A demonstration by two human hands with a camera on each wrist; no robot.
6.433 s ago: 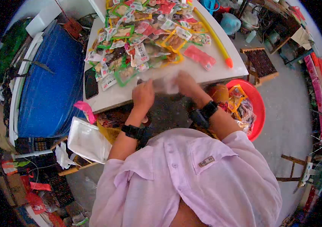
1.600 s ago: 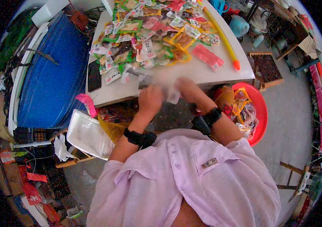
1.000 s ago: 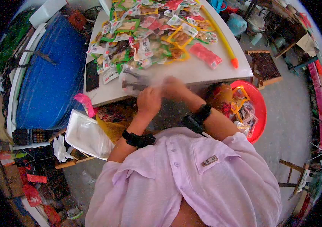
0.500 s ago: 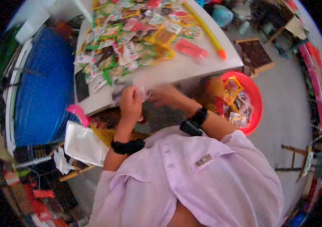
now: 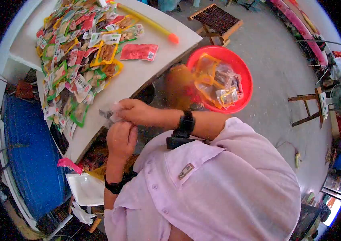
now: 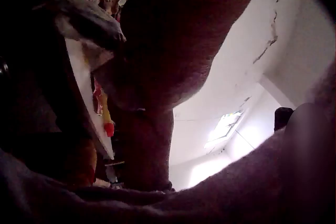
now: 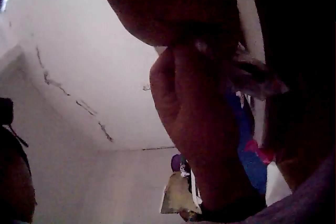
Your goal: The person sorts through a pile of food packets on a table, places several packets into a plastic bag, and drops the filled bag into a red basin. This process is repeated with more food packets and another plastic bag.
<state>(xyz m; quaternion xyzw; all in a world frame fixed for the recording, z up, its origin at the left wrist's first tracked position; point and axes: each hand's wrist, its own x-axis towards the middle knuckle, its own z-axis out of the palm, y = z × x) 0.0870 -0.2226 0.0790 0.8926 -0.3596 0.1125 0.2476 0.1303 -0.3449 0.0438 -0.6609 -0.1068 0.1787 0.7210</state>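
Both hands meet in front of the body, just off the table's near edge. They hold a small clear plastic packet [image 5: 107,114] with dark contents. My right hand [image 5: 138,112] comes in from the right and pinches the packet at its near end. Curled close below it, my left hand [image 5: 120,140] grips the same end, its fingertips hidden. In the left wrist view the dark packet [image 6: 92,24] sticks out beyond the hands over the table edge. The right wrist view shows the clear packet [image 7: 257,77] projecting from between the two hands.
A heap of colourful snack packets [image 5: 72,72] covers much of the white table [image 5: 134,76]. A red packet [image 5: 139,52] and a yellow tube with an orange tip [image 5: 150,22] lie beside it. A red basin [image 5: 246,80] with packets stands right; a white foam box [image 5: 86,188] sits lower left.
The head view has swung right, so table and heap now appear further left and the basin nearer the middle. The hands, earlier apart and blurred around the packet, are now together.
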